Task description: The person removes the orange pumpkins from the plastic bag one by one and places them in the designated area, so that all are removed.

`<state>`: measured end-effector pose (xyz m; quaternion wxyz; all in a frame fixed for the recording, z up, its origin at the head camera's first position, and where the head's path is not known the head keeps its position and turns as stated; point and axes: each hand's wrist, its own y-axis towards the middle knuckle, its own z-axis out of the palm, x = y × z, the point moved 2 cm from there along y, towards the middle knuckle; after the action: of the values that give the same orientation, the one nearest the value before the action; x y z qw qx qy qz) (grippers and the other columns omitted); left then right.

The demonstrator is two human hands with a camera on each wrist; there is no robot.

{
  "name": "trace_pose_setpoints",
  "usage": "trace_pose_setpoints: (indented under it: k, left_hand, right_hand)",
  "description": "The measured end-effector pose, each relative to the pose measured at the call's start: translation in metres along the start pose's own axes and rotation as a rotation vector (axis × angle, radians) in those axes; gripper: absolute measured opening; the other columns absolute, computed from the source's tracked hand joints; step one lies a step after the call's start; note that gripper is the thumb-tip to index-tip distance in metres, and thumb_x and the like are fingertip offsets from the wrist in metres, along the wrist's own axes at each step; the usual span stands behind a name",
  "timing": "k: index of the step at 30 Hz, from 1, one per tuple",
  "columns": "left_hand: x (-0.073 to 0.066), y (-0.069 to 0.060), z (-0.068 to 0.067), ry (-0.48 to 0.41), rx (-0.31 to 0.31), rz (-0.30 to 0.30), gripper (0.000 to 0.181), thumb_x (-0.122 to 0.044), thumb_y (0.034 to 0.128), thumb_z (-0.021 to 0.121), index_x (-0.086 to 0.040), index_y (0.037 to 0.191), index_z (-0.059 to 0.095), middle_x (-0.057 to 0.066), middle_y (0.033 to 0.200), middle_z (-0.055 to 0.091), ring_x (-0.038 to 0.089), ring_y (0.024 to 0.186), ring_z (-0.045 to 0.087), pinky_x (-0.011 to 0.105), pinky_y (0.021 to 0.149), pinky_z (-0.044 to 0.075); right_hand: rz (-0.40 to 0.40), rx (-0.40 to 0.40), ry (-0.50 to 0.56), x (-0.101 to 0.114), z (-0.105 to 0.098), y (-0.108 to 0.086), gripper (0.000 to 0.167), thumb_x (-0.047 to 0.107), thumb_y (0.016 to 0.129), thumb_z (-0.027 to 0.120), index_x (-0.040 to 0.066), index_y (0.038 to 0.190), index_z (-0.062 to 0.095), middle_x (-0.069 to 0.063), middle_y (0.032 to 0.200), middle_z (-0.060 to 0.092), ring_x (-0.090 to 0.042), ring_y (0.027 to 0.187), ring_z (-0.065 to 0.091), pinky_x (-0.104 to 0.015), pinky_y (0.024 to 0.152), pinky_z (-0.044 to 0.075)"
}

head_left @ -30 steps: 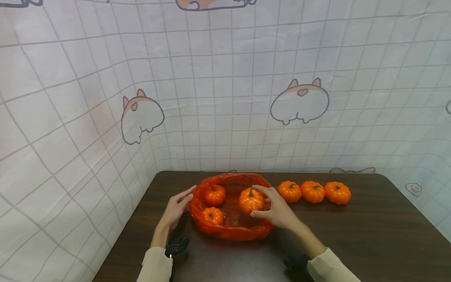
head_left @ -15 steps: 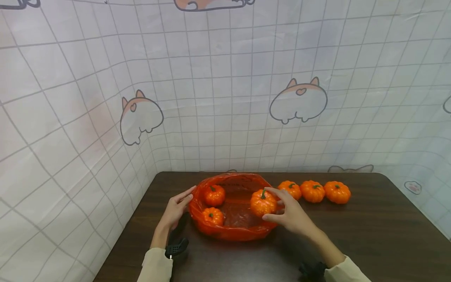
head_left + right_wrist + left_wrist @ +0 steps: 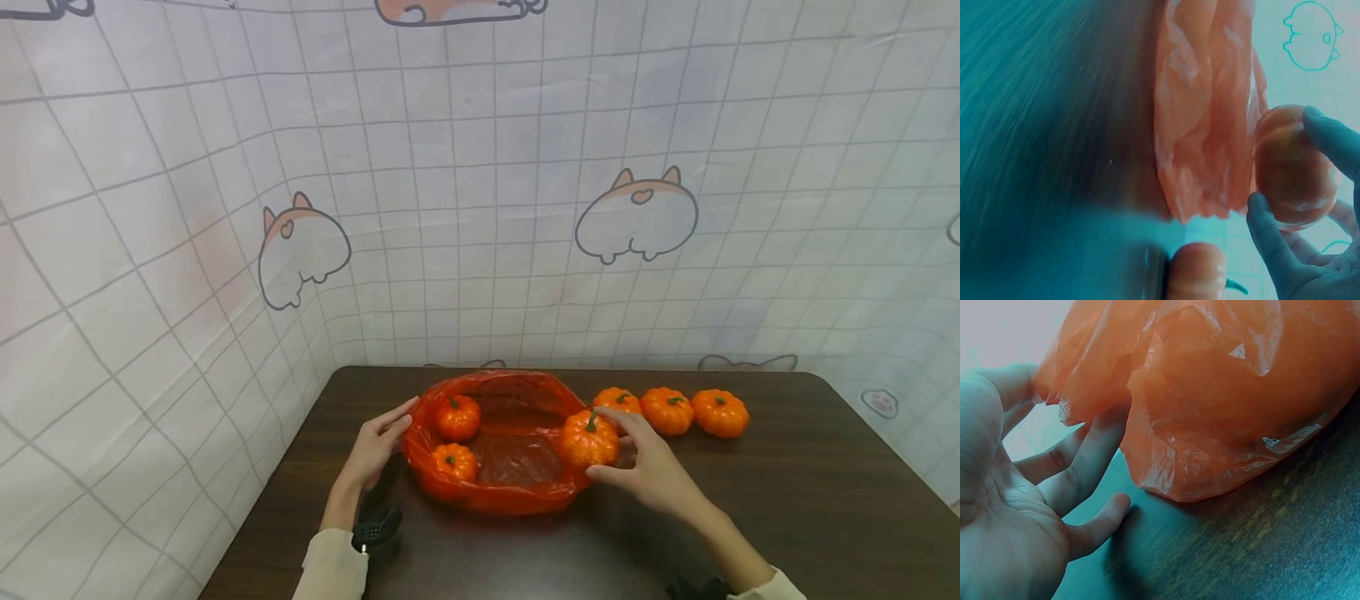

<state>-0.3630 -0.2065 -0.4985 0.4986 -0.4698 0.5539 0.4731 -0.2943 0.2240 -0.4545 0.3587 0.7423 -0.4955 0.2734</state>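
A thin red plastic bag (image 3: 495, 498) stands with its mouth spread wide on the table. Two small orange pumpkins, one at the back left (image 3: 457, 417) and one in front of it (image 3: 454, 461), lie inside. The left hand (image 3: 371, 447) holds the bag's left rim; in the left wrist view several of its fingertips are hidden behind the bag's edge. Over the right rim, the right hand (image 3: 654, 467) grips another pumpkin (image 3: 588, 439) from its right side, stem up. In the right wrist view, thumb and fingers curve around this pumpkin (image 3: 1294, 169) beside the bag (image 3: 1204, 112).
Three more pumpkins stand in a row right of the bag: a left one (image 3: 617, 400) partly hidden by the right hand, a middle one (image 3: 667, 411) and a right one (image 3: 720, 413). The dark wooden table (image 3: 810, 500) reaches a gridded cloth backdrop (image 3: 480, 208).
The right hand has moved to the right with its pumpkin, from above the bag's inside to its right rim. The left hand has stayed in place on the bag.
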Motion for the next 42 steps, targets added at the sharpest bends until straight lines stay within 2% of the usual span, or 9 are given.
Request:
trace_pose_setpoints:
  k: [4,11,16,20,23,28,35,42]
  left_hand:
    - [0.000,0.001,0.001,0.004,0.000,-0.002,0.044,-0.023,0.1057,0.058,-0.017,0.149,0.056,0.014,0.152,0.054,0.017,0.117,0.068,0.029,0.091,0.060]
    - [0.000,0.001,0.001,0.008,0.003,-0.003,0.043,-0.022,0.1062,0.057,-0.017,0.149,0.056,0.014,0.153,0.053,0.025,0.125,0.065,0.030,0.093,0.060]
    - [-0.001,0.000,0.001,0.002,0.003,-0.001,0.043,-0.022,0.1061,0.057,-0.016,0.149,0.056,0.013,0.153,0.053,0.026,0.127,0.064,0.030,0.093,0.060]
    - [-0.001,0.000,0.001,0.000,0.000,0.002,0.043,-0.022,0.1058,0.058,-0.016,0.149,0.056,0.014,0.153,0.053,0.026,0.125,0.065,0.030,0.092,0.060]
    - [0.000,0.000,0.001,0.000,0.003,0.002,0.043,-0.023,0.1058,0.058,-0.017,0.149,0.056,0.014,0.153,0.053,0.024,0.123,0.066,0.031,0.092,0.061]
    - [0.001,0.000,-0.001,-0.002,0.006,-0.003,0.043,-0.023,0.1059,0.057,-0.017,0.149,0.056,0.014,0.152,0.054,0.023,0.122,0.067,0.030,0.092,0.061]
    - [0.000,-0.001,-0.002,0.007,0.011,0.009,0.044,-0.024,0.1059,0.057,-0.018,0.149,0.056,0.012,0.154,0.052,0.025,0.127,0.064,0.031,0.095,0.059]
    - [0.001,0.000,-0.002,0.004,0.008,0.008,0.044,-0.024,0.1055,0.058,-0.018,0.149,0.056,0.013,0.153,0.053,0.025,0.126,0.064,0.031,0.095,0.059]
  right_hand:
    - [0.012,-0.028,0.006,-0.005,-0.009,-0.005,0.081,0.035,0.083,0.086,0.017,0.151,0.046,-0.017,0.145,0.048,-0.040,0.117,0.061,-0.038,0.086,0.061]
    - [0.036,-0.055,-0.013,-0.011,-0.028,-0.007,0.084,0.035,0.085,0.085,0.014,0.153,0.041,-0.024,0.149,0.046,-0.044,0.119,0.060,-0.043,0.088,0.061]
    - [0.059,-0.062,-0.025,-0.016,-0.039,-0.007,0.084,0.036,0.087,0.083,0.014,0.155,0.039,-0.025,0.151,0.042,-0.045,0.121,0.059,-0.040,0.088,0.061]
    - [0.055,-0.071,-0.041,-0.024,-0.045,-0.006,0.083,0.035,0.087,0.083,0.015,0.154,0.039,-0.025,0.152,0.042,-0.043,0.119,0.060,-0.031,0.086,0.061]
    - [0.049,-0.071,-0.055,-0.032,-0.049,-0.004,0.082,0.035,0.087,0.083,0.013,0.153,0.039,-0.026,0.152,0.043,-0.043,0.117,0.061,-0.028,0.084,0.060]
    - [0.053,-0.053,-0.072,-0.041,-0.056,-0.002,0.082,0.035,0.088,0.082,0.010,0.153,0.039,-0.027,0.152,0.043,-0.048,0.119,0.059,-0.039,0.085,0.061]
    - [0.108,-0.020,-0.116,-0.052,-0.062,-0.003,0.085,0.039,0.089,0.080,0.006,0.154,0.036,-0.028,0.155,0.039,-0.051,0.123,0.054,-0.057,0.091,0.056]
    - [0.132,0.028,-0.154,-0.065,-0.063,-0.005,0.085,0.041,0.089,0.080,0.005,0.152,0.036,-0.033,0.150,0.043,-0.051,0.123,0.054,-0.061,0.090,0.054]
